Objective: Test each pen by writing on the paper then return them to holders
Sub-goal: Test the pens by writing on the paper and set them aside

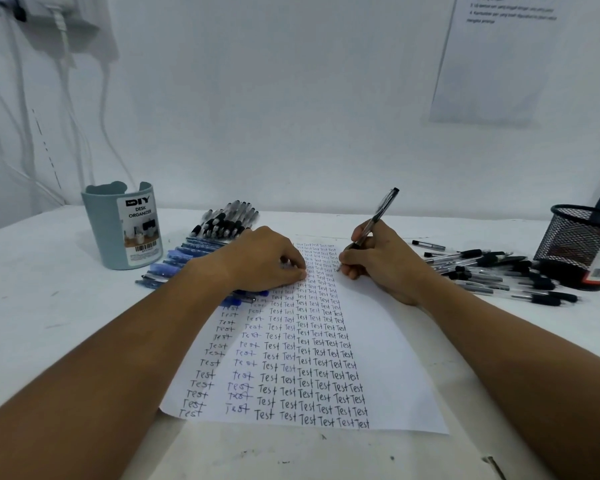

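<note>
Paper (378,358) lies flat on the white counter (49,306), filled with columns of the word "Test" in black and blue ink, its right strip bare. Right grip (378,265) is clamped on a clear pen (378,216), fingers curled round the lower barrel, the tip down on the sheet at the end of a row near the top of the written columns; the capped end tilts up and away from the person. Left grip (267,261) rests just left of the right one, fingers loosely curled with their tips pressing the sheet, holding nothing that can be seen.

Beyond and left of the left grip lies a row of black pens (226,220), and nearer it a row of blue pens (184,258), some partly hidden under the wrist. Farther left stands a blue-grey holder (122,230) labelled "DIY Desk Organizer". Right of the right grip, a loose heap of black-capped pens (492,271) spreads over the counter, reaching a black mesh holder (582,237) at the far right. A printed sheet (499,64) hangs on the wall above.
</note>
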Motion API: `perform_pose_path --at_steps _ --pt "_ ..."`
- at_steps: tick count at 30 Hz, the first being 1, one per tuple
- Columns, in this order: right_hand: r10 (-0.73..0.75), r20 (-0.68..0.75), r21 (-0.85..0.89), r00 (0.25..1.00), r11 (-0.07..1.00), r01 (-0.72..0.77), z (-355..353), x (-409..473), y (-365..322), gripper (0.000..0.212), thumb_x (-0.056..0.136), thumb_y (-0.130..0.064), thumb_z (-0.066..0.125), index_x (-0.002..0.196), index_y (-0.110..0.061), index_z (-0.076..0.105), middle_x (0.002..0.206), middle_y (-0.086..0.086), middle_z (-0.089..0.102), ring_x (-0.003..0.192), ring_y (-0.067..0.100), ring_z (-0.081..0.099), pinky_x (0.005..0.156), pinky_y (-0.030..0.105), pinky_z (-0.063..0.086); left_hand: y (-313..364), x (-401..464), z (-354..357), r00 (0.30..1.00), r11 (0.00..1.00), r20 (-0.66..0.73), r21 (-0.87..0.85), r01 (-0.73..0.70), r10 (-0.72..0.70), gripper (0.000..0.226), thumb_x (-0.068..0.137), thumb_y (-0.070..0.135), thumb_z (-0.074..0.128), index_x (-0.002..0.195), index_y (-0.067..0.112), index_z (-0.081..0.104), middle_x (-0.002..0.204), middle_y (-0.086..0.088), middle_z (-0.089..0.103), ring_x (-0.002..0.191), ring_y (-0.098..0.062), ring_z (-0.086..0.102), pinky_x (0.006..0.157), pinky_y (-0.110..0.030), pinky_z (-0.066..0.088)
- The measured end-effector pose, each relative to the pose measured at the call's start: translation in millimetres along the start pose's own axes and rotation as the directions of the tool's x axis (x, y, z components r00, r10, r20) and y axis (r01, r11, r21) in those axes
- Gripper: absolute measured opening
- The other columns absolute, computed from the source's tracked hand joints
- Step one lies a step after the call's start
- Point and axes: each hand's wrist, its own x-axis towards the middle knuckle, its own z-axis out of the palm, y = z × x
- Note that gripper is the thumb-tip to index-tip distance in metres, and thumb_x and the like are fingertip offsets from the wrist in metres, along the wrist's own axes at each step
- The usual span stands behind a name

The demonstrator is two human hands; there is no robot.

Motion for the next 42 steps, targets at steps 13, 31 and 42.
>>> perform_pose_path --at_steps 13,31,42 --pt "0.029 -0.03 0.147 0.999 0.989 -0.024 -1 0 -2 0.033 0.085 0.015 0.059 0.091 -0.011 0.04 0.068 0.02 0.057 0.063 0.03 0.053 0.054 0.033 0.046 1 -1 -1 1.0 1.0 0.001 -0.009 0.001 -0.001 0.026 0.089 0.042 0.061 0.108 0.029 0.072 0.11 0.009 0.069 0.103 -0.007 0.06 0.096 -0.036 0.047" --pt "0.038 -0.047 -0.004 0.998 0.999 -0.038 1 1 -1 0.028 0.086 0.007 0.06 0.092 -0.013 0.04 0.07 0.017 0.061 0.062 0.029 0.055 0.061 0.037 0.047 2 -2 -1 1.0 1.0 0.001 -0.015 0.0 0.0 0.026 0.089 0.042 0.061 0.109 0.029 0.072 0.111 0.01 0.069 0.103 -0.007 0.06 0.096 -0.037 0.048" --pt "0.075 -0.21 0.251 0.975 0.968 -0.02 4 6 -14 0.032 0.105 -0.033 0.037 0.089 -0.008 0.048 0.087 0.019 0.053 0.056 0.027 0.061 0.053 0.035 0.05 0 -2 -1 1.0 0.999 -0.002 -0.045 0.015 -0.015 0.025 0.089 0.042 0.062 0.108 0.03 0.072 0.11 0.012 0.069 0.104 -0.005 0.06 0.097 -0.035 0.047"
